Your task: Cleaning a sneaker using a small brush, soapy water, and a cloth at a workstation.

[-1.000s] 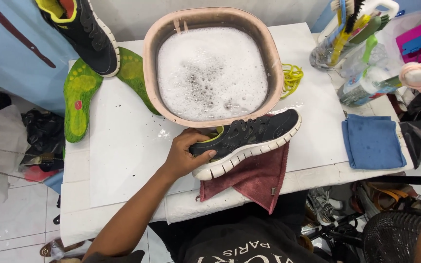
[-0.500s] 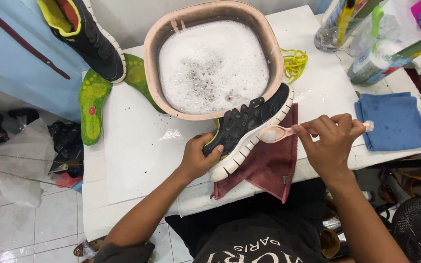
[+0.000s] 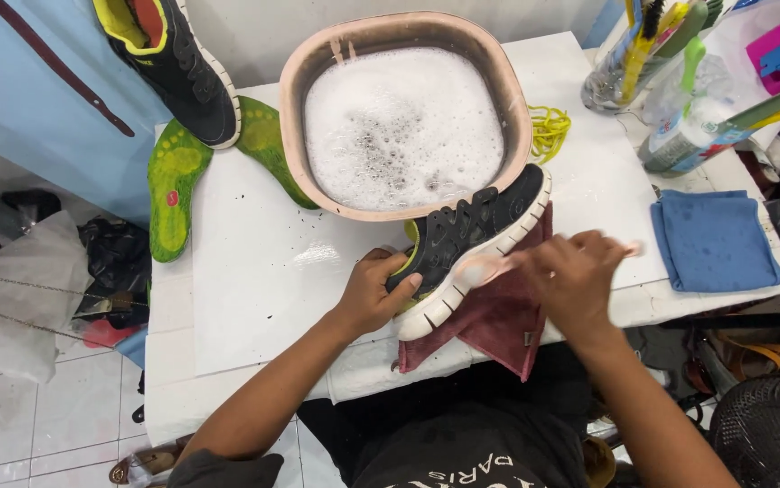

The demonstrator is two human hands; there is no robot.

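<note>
Head view: hands (image 3: pixel 381 294) gripping shoe (image 3: pixel 471 239) (tilted)

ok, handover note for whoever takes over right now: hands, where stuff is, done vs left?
Left hand: grips the black shoe at its heel end, sole edge turned up.
Right hand: holds a small brush with its head against the shoe's white sole.
Shoe lies on a maroon towel at the table's front edge, just below the basin of suds.
Second shoe and two green insoles sit at the back left; yellow laces right of the basin; blue cloth far right.
Done: insoles and laces out.
Left: scrubbing in hand; second shoe not in hand yet.
</note>
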